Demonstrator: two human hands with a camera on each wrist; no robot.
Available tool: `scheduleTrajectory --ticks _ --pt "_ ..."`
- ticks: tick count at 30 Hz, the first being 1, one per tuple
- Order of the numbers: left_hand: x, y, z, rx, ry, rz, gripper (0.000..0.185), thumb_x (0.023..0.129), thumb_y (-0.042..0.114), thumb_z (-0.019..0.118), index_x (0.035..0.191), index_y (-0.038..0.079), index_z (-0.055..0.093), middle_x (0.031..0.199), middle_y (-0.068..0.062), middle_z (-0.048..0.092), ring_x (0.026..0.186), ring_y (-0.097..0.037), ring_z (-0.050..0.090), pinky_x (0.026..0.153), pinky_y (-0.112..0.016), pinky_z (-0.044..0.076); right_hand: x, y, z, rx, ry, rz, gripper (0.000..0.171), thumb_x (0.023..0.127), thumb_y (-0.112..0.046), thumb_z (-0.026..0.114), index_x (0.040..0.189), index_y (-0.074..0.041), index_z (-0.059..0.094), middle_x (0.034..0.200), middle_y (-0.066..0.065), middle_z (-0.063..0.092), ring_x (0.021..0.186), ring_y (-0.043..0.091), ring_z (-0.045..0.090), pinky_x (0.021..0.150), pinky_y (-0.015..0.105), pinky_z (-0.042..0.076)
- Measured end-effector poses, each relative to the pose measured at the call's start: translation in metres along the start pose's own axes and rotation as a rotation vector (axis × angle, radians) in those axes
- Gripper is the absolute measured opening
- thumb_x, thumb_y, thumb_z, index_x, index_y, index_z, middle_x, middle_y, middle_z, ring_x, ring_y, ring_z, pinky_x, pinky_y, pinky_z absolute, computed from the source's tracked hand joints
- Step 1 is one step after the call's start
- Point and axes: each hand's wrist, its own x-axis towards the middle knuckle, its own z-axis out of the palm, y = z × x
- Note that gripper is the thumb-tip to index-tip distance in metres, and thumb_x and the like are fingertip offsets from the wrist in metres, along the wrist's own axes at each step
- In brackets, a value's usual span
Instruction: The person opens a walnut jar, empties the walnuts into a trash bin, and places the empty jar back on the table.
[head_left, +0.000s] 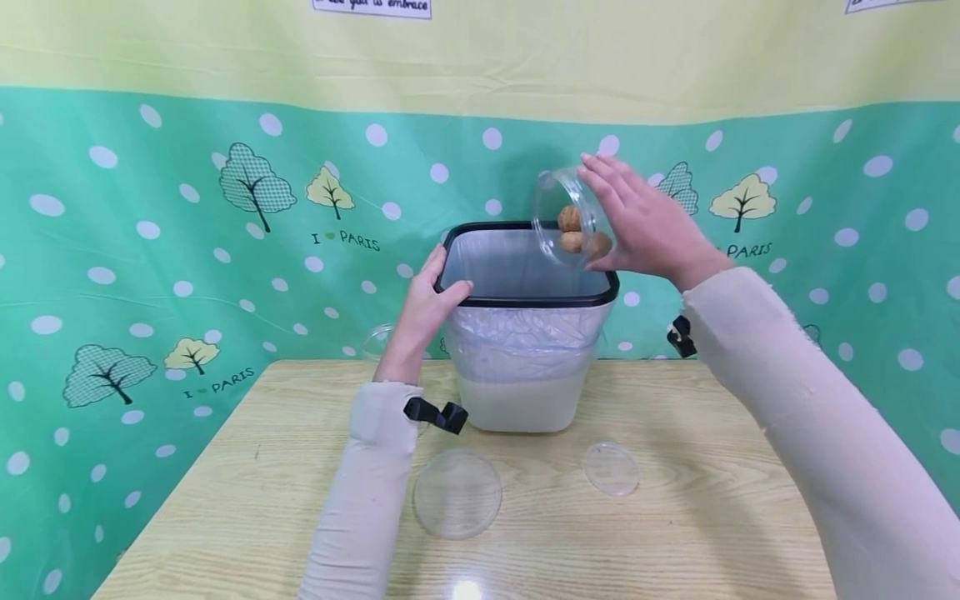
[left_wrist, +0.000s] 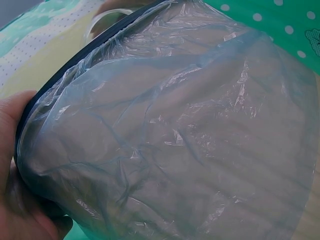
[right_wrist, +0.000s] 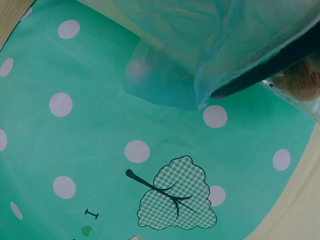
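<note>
Head view: right hand (head_left: 648,225) fingers grip a tilted jar (head_left: 572,218) of walnuts (head_left: 570,218) at the bin's (head_left: 525,367) one o'clock; left hand (head_left: 427,308) fingers clasp its nine o'clock rim

The head view looks forward and down from above the table (head_left: 675,533), taking in both arms, the lined bin (head_left: 525,333) and the backdrop (head_left: 150,208) behind. The left wrist view sits right against the bin's liner (left_wrist: 190,140), facing into it, with the black rim (left_wrist: 75,60) at its upper left. The right wrist view looks past the rim (right_wrist: 270,75) at the backdrop (right_wrist: 100,150); all 3 views share the bin.
</note>
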Motion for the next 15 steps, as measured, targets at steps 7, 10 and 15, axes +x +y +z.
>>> scheduleTrajectory --ticks 7,10,15 --pt "0.000 0.000 0.000 0.002 0.005 -0.005 0.074 0.087 0.013 0.055 0.148 -0.002 0.015 0.158 -0.009 0.009 0.144 -0.018 0.004 0.116 -0.033 0.011 0.005 -0.006 -0.001 0.005 -0.020 -0.060 0.120 0.054 -0.038 0.091 0.145 0.003 0.023 0.153 0.019 0.023 0.143 0.031 0.016 0.115 0.040 0.017" --pt "0.004 -0.004 0.000 0.000 0.007 -0.007 0.075 0.087 0.014 0.055 0.148 -0.001 0.015 0.158 -0.009 0.009 0.144 -0.017 0.004 0.116 -0.033 0.011 0.006 -0.006 -0.002 -0.018 -0.042 -0.059 0.121 0.055 -0.040 0.090 0.146 0.002 0.022 0.153 0.019 0.022 0.143 0.030 0.015 0.114 0.040 0.020" --pt "0.017 -0.022 -0.002 -0.007 0.010 -0.006 0.076 0.087 0.016 0.058 0.149 0.003 0.016 0.158 -0.005 0.009 0.144 -0.014 0.004 0.116 -0.033 0.011 0.006 -0.006 -0.001 -0.043 -0.068 -0.051 0.120 0.056 -0.039 0.090 0.147 0.000 0.022 0.154 0.017 0.021 0.143 0.030 0.014 0.113 0.042 0.023"
